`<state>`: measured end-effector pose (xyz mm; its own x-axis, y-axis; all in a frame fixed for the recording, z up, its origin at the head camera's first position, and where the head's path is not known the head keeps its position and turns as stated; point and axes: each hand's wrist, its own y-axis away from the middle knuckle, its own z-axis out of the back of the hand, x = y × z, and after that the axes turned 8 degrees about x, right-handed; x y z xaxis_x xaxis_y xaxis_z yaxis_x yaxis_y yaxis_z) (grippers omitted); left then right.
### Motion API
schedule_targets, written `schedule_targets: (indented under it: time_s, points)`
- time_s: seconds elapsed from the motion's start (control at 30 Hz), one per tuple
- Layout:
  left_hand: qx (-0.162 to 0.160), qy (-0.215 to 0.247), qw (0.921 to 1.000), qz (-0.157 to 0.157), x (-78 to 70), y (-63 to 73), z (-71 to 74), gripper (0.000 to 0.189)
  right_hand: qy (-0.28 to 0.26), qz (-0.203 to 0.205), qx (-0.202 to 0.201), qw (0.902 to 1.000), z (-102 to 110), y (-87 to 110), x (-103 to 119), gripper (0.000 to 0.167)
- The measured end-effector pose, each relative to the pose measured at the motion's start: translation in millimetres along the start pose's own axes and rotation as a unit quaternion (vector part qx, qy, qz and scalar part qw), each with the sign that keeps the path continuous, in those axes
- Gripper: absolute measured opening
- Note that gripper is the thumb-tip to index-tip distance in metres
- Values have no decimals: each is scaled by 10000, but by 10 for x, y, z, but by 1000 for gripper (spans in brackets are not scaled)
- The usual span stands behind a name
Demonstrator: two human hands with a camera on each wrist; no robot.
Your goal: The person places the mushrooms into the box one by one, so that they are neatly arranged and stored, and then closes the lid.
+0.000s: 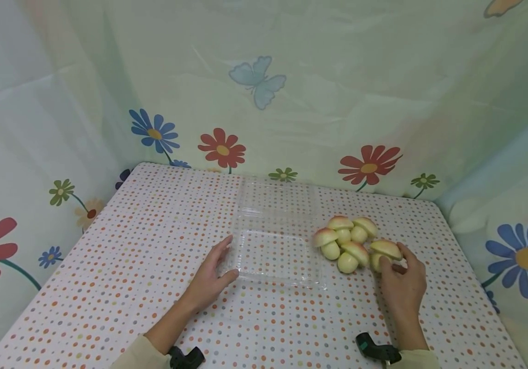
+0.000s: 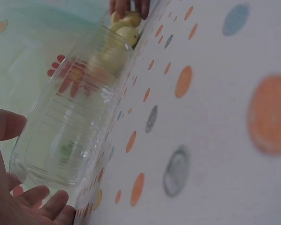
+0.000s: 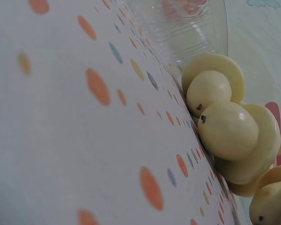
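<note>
A clear plastic clamshell box [image 1: 273, 256] lies with its lid [image 1: 276, 197] folded back towards the rear wall. My left hand [image 1: 210, 277] is at the box's left side, thumb and fingers spread and relaxed along its edge; the left wrist view shows the hand [image 2: 18, 187] right at the box's near end. Several toy mushrooms [image 1: 340, 223] with reddish caps and pale round stems are bunched to the right of the box. At the right of the bunch, my right hand [image 1: 404, 282] pinches one mushroom [image 1: 385, 249] between thumb and fingers. Only a fingertip shows in the right wrist view, beside that mushroom [image 3: 269, 206].
A white cloth with coloured dots covers the table [image 1: 153, 246]. Floral curtains [image 1: 291, 128] hang close behind it and on both sides. Dark wrist devices [image 1: 376, 348] sit by both sleeves.
</note>
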<state>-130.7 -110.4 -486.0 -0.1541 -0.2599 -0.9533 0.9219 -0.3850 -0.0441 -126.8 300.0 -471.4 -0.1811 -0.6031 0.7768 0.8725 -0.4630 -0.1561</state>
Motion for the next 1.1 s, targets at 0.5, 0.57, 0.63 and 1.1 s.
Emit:
schedule_targets:
  time_s: [0.5, 0.57, 0.63, 1.1]
  points:
    - [-27, -44, 10000, 52, -4, 2, 3, 79, -122, 301, -439, 9985, -17, -1, 47, 54]
    - [-24, -31, 10000, 74, -11, 5, 4, 79, -169, 311, -452, 9984, -19, 0, 57, 54]
    - [-23, -31, 10000, 92, -10, 7, 3, 79, -197, 305, -471, 9982, -22, 3, 68, 54]
    - [-21, -41, 10000, -20, 5, -1, -1, 79, -375, 476, -508, 9969, -38, 23, 202, 53]
